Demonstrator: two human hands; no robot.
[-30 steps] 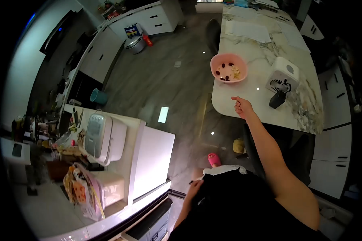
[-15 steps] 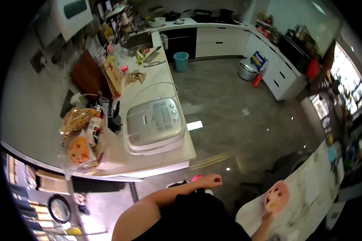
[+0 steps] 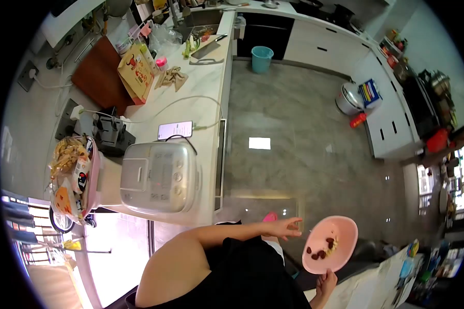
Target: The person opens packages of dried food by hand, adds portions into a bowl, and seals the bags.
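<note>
My right hand [image 3: 326,282] grips the near rim of a pink bowl [image 3: 341,230], its fingers wrapped at the edge. Inside lie several dark red, date-like pieces [image 3: 322,254] and a small heap of pale yellowish bits [image 3: 333,246]. The bowl is held in the air beside the marbled table at lower right. Just left of it, my left hand [image 3: 287,227] reaches out with its fingers apart and nothing in them. A small gap separates those fingers from the bowl's rim.
On the counter [image 3: 203,147] to the left stand a rice cooker [image 3: 160,177], a lit phone [image 3: 175,130] and a cloth [image 3: 171,77]. Farther back, a knife [image 3: 211,46] rests on a cutting board [image 3: 219,53]. A blue bucket [image 3: 262,59] stands on the floor.
The bowl has come up off the marbled table in my right hand and lies nearer my left hand. My left hand has uncurled and stretched towards it. The view has turned.
</note>
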